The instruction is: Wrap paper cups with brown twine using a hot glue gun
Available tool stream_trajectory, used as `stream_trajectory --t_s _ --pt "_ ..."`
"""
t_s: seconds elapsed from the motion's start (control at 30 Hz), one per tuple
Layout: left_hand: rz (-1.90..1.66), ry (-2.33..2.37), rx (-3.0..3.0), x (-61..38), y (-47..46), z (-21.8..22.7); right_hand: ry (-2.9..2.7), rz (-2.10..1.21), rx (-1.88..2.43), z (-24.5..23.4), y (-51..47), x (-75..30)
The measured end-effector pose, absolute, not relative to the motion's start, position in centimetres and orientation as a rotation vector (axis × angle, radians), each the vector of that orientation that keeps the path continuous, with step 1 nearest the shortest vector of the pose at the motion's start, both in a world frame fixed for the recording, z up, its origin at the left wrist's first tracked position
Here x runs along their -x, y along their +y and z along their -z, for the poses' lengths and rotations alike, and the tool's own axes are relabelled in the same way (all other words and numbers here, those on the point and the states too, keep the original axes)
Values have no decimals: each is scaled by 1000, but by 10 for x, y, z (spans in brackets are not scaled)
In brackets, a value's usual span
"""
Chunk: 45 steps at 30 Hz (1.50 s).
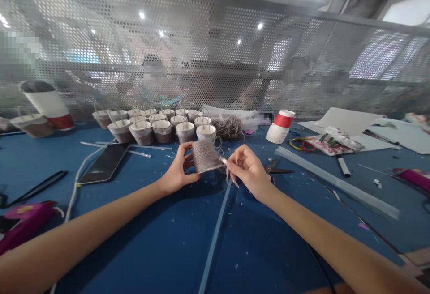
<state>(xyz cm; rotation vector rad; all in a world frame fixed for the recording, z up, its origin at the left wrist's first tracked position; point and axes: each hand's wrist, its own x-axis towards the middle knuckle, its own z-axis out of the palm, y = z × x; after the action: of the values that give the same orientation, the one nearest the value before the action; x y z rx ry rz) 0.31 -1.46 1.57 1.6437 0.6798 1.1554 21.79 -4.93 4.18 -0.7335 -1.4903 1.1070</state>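
My left hand is closed around a paper cup wrapped in grey-brown yarn, which lies tilted on its side above the table. At the cup's right end, my right hand has thumb and finger pinched on a strand of yarn. Its other fingers are curled. A loose heap of the same yarn rests behind the cup. Partly hidden behind my right hand are scissors with dark blades.
Several small cups with looped handles stand in rows at the back. A phone lies left, with a purple glue gun nearer. Stacked cups, clear glue sticks and white sheets are right. A perforated metal screen rises behind.
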Motion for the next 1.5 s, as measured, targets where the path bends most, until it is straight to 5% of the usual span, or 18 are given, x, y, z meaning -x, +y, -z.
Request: stream_trajectory --t_s 1.5 --pt "-1095 597 -1630 -3 -12 -12 -1510 -921 856 -25 -43 -213"
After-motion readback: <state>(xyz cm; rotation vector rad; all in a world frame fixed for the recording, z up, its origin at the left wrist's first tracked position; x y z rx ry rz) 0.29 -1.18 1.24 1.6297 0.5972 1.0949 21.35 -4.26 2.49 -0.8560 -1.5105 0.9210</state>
